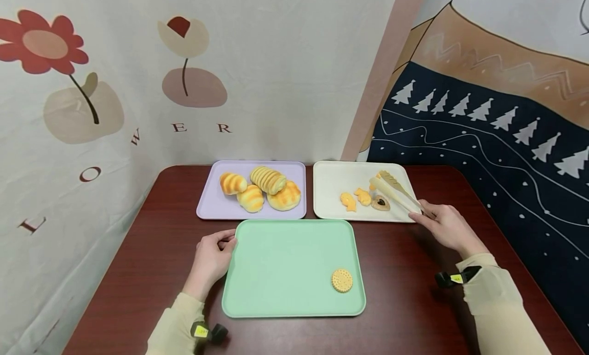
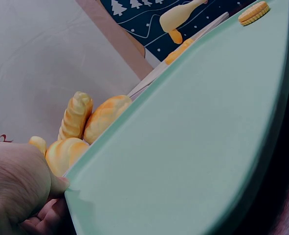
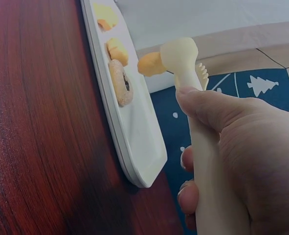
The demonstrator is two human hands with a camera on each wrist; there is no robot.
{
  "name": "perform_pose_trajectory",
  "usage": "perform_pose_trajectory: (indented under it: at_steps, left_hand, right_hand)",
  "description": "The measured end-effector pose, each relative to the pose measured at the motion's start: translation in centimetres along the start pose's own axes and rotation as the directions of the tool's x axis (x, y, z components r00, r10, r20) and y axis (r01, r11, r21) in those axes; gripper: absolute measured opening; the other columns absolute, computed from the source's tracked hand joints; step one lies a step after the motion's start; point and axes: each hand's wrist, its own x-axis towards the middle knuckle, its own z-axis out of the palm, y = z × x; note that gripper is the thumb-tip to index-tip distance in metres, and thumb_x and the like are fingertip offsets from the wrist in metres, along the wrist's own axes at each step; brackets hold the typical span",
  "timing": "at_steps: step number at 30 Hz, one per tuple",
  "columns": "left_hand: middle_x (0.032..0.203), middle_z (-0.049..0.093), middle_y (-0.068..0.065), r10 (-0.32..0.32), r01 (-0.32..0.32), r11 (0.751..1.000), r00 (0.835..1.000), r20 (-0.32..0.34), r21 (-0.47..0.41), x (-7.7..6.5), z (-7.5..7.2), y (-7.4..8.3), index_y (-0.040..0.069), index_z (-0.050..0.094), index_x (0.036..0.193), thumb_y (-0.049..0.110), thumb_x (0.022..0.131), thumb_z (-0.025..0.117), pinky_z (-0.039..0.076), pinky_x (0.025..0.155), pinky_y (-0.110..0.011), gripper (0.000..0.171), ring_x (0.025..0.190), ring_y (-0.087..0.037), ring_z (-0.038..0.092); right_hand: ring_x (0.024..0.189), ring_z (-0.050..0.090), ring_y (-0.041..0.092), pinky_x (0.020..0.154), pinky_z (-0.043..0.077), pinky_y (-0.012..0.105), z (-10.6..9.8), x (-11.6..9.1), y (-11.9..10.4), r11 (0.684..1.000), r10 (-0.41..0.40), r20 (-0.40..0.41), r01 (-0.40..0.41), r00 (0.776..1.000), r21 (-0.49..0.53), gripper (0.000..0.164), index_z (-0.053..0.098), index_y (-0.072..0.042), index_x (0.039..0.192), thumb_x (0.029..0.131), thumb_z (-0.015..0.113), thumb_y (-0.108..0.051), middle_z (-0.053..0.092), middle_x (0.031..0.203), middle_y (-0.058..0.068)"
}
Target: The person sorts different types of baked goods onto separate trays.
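My right hand [image 1: 446,227] grips a pair of cream tongs [image 1: 392,191] over the cream-white tray [image 1: 327,191]. Between the tongs' ends is a small orange piece [image 3: 150,64], lifted above the tray in the right wrist view. Beneath lie a fish-shaped cracker [image 1: 348,201], another orange cracker [image 1: 363,196] and a cookie with a dark heart centre [image 1: 375,205]. At the upper left corner of the green tray [image 1: 290,263], my left hand [image 1: 212,255] pinches the rim, thumb on top in the left wrist view. One round biscuit [image 1: 342,281] lies on the green tray's right side.
A lilac tray [image 1: 208,206] with several bread rolls [image 1: 268,180] stands at the back left, just behind the green tray. All three trays are on a dark red-brown table [image 1: 152,242]. Printed cloth [image 1: 285,89] hangs behind and at the sides.
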Motion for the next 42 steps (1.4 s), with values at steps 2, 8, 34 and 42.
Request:
perform_pose_trajectory:
  at_steps: [2, 8, 34, 42]
  left_hand:
    - [0.1, 0.075, -0.007, 0.001, -0.001, 1.0, 1.0, -0.001, 0.001, 0.0, 0.0, -0.1, 0.002, 0.076, 0.127, 0.01, 0.104, 0.067, 0.048, 0.07, -0.03, 0.026, 0.084, -0.019, 0.064]
    - [0.1, 0.075, -0.006, -0.005, 0.005, 1.0, 1.0, 0.002, 0.004, 0.0, 0.0, 0.0, 0.004, 0.077, 0.127, 0.011, 0.104, 0.067, 0.048, 0.072, -0.031, 0.026, 0.084, -0.019, 0.064]
    - [0.101, 0.075, -0.006, -0.017, 0.017, 1.0, 1.0, 0.009, -0.008, -0.1, -0.2, 0.1, 0.004, 0.077, 0.127, 0.01, 0.104, 0.067, 0.047, 0.072, -0.032, 0.026, 0.085, -0.02, 0.063]
    - [0.101, 0.075, -0.006, -0.018, 0.018, 1.0, 1.0, 0.007, -0.006, -0.1, -0.2, 0.2, 0.004, 0.076, 0.128, 0.01, 0.104, 0.067, 0.048, 0.072, -0.031, 0.026, 0.085, -0.019, 0.064]
  right_hand:
    - [0.146, 0.04, 0.05, 0.111, 0.035, 0.069, 0.1, 0.2, 0.0, 1.0, 0.007, 0.004, -0.007, 1.0, 0.002, 0.084, 0.046, 0.009, 0.154, 0.105, 0.06, -0.058, 0.042, 0.158, 0.029]
    - [0.146, 0.039, 0.05, 0.112, 0.034, 0.069, 0.5, 0.7, 0.3, 1.0, 0.019, 0.011, -0.019, 1.0, -0.017, 0.087, 0.043, 0.01, 0.154, 0.104, 0.059, -0.06, 0.041, 0.158, 0.03]
    - [0.13, 0.052, 0.052, 0.104, 0.04, 0.073, -0.5, -0.1, 2.6, 0.996, 0.066, 0.052, -0.062, 0.996, -0.071, 0.092, 0.04, 0.012, 0.156, 0.104, 0.057, -0.063, 0.044, 0.151, 0.038]
    - [0.133, 0.049, 0.055, 0.103, 0.04, 0.073, -0.4, -0.8, 2.7, 0.995, 0.074, 0.045, -0.071, 0.996, -0.072, 0.091, 0.04, 0.013, 0.155, 0.105, 0.058, -0.061, 0.046, 0.149, 0.039]
